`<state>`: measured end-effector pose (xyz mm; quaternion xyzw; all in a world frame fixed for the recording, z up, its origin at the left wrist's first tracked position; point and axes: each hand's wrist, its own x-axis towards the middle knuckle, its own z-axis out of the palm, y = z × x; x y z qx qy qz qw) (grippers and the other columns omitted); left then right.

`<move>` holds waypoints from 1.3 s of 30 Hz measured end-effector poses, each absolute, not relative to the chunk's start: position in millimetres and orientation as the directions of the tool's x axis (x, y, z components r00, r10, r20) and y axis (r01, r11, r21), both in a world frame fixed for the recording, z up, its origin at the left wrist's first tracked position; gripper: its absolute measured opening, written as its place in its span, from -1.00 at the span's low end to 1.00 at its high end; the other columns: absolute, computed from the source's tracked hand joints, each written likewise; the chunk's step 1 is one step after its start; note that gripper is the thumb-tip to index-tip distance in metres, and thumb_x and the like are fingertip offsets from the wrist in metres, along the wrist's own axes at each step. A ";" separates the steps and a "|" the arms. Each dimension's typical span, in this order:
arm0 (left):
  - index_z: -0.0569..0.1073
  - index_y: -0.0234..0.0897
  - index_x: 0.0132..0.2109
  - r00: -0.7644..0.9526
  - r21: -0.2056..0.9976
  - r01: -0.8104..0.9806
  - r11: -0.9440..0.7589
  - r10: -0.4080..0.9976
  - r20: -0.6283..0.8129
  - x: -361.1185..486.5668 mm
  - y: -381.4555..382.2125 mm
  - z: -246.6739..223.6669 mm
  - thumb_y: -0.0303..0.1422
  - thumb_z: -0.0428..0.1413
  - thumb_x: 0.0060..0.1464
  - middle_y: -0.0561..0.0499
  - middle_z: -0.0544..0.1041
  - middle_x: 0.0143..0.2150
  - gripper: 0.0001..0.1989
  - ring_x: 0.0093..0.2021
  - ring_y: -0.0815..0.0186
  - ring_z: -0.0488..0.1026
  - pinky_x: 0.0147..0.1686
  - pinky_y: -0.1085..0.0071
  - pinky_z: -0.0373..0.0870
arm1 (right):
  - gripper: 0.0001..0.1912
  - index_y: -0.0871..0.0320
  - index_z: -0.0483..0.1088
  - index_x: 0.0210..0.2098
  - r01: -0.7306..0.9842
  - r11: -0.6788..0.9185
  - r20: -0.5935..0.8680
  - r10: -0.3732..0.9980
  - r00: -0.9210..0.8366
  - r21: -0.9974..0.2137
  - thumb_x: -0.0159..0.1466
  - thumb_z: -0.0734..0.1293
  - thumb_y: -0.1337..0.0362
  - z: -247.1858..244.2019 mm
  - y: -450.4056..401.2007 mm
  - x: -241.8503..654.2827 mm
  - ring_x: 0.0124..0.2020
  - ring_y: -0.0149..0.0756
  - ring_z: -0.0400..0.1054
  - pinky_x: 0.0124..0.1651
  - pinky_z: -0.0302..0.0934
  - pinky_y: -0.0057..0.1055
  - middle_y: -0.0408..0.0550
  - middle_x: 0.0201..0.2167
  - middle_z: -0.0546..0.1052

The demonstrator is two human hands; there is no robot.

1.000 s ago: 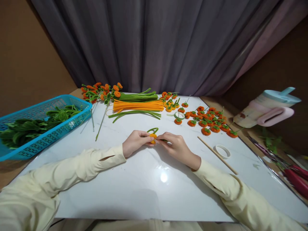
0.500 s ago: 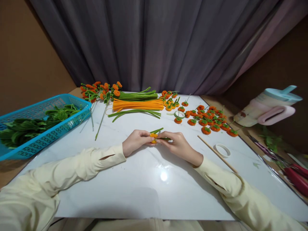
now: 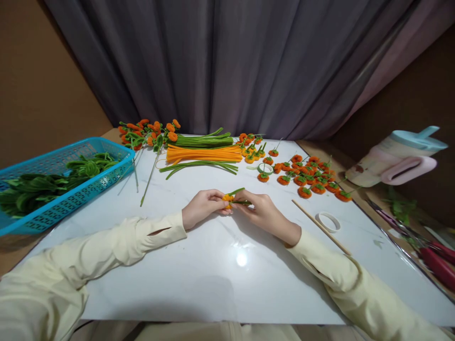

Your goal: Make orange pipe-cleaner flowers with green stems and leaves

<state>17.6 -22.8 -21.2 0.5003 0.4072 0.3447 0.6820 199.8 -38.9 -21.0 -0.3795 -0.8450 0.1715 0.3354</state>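
Note:
Between my hands is a small yellow-orange pipe-cleaner flower [image 3: 228, 199] above the middle of the white table [image 3: 199, 274]. My left hand [image 3: 202, 208] pinches the flower between thumb and fingers. From the right, my right hand [image 3: 265, 213] has its fingers closed on the green pipe-cleaner stems [image 3: 243, 202] at the flower's base. One green end points up to the right behind the right fingers. Parts of the flower are hidden by my fingertips.
Yellow-orange pipe cleaners [image 3: 204, 154] and green pipe cleaners [image 3: 202, 141] lie at the back. Orange flower heads [image 3: 304, 192] cluster right, near a tape roll [image 3: 328, 221], a wooden stick [image 3: 320, 226] and a tumbler [image 3: 384, 154]. A blue basket [image 3: 81, 192] holds green leaves at left. Red-handled pliers [image 3: 439, 265] lie far right.
The flower has turned slightly in my fingers, and the free green end has shifted right. Both hands have stayed in nearly the same place.

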 end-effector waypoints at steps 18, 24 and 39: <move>0.49 -0.50 -0.16 0.481 0.961 -0.095 0.260 0.857 -0.184 15.8 -20.6 -24.4 -0.38 0.25 -0.14 -0.12 0.56 -0.35 -0.64 -0.38 0.32 0.51 -0.16 0.35 0.44 | -0.90 0.19 0.36 -0.28 0.559 0.693 0.438 0.721 -0.537 -0.455 0.24 0.22 0.38 -20.9 -37.3 203.3 -0.46 -0.43 0.36 -0.40 0.18 -0.56 -0.08 -0.41 0.49; 0.50 -0.49 -0.13 0.486 0.973 -0.063 0.221 0.859 -0.163 15.3 -21.3 -26.1 -0.37 0.23 -0.11 -0.12 0.56 -0.34 -0.64 -0.36 0.33 0.51 -0.13 0.34 0.43 | -0.94 0.19 0.36 -0.34 0.583 0.688 0.470 0.723 -0.506 -0.432 0.23 0.24 0.38 -23.6 -36.8 202.9 -0.52 -0.46 0.32 -0.44 0.14 -0.57 -0.11 -0.47 0.47; 0.52 -0.45 -0.22 0.426 0.999 0.044 -0.003 0.904 -0.016 18.2 -23.2 -28.3 -0.48 0.14 -0.09 -0.05 0.54 -0.28 -0.78 -0.37 0.36 0.49 -0.26 0.46 0.44 | -0.92 0.20 0.31 -0.34 0.651 0.679 0.396 0.730 -0.556 -0.339 0.22 0.20 0.44 -21.2 -40.7 196.7 -0.49 -0.40 0.29 -0.44 0.09 -0.53 -0.07 -0.46 0.44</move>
